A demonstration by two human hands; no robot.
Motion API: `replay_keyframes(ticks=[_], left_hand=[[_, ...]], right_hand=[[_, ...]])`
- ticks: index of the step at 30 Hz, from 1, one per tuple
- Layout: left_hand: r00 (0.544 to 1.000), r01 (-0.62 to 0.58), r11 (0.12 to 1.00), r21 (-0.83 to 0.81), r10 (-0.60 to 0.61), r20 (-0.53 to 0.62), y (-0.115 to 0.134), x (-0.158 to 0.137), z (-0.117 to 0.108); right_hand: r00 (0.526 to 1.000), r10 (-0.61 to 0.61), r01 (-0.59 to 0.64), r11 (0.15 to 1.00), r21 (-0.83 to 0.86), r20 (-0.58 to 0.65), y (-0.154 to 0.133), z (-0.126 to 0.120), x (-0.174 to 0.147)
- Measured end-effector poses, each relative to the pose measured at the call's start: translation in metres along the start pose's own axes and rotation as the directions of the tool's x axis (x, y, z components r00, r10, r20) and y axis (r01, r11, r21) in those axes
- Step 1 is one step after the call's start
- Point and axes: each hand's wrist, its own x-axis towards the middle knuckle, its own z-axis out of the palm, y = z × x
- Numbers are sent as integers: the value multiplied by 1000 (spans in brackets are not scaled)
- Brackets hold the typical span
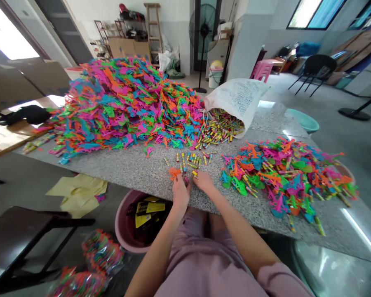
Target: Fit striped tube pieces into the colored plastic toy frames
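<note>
My left hand (181, 190) is closed on a flat orange plastic piece (174, 173) near the table's front edge. Close beside it, my right hand (203, 182) pinches a small yellow printed tube (195, 174). A pink bit (186, 179) shows between the hands; which hand has it, I cannot tell. Just beyond my fingers lie several loose printed tubes (194, 159) on the speckled stone tabletop (142, 167). To the right is a heap of coloured plastic pieces with tubes attached (284, 169).
A large mound of bright plastic pieces (132, 107) covers the back left. A white sack (239, 101) lies on its side, spilling tubes (221, 126). Below the table edge stands a pink tub (123, 225) holding black and yellow packets. Filled clear bags (102, 251) and a dark stool (15, 243) are at left.
</note>
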Motion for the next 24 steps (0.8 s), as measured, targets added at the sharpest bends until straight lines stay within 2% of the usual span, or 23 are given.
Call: replay_keyframes(ticks=[2,4,6,9,11,13,15,16,20,24], left_hand=[[999,26,988,-154,-19,46,-1,-1,2],[995,40,976,-216,-19,100,1,-2,1],[996,16,995,-100,-6,94,4,2,-5],[992,-116,964,238,99,82,7,25,-24],[944,-306,886,349,237,227,6,51,-35],[841,-483,817,314,334,426,4,78,-41],[766,-549,796,257,354,537,1,102,-40],[755,-550,798,247,348,556,0,110,-38],[776,-507,819,269,298,557,-5,123,-25],[832,-414,863,289,230,505,-5,104,-13]], right_hand=[[1000,-31,31,999,7,2,0,2,-4],[999,-52,52,999,10,-11,0,4,-8],[998,-58,58,998,12,-25,-3,7,-10],[997,-64,65,998,24,-33,-11,12,-9],[997,-68,70,996,51,-47,-15,14,-7],[996,-60,67,993,102,-67,-15,14,-5],[996,-43,57,982,181,-82,-8,12,-4],[996,-34,54,972,229,-87,-3,11,-3],[992,-15,68,889,452,-122,24,7,-2],[982,1,122,757,642,-187,32,10,0]])
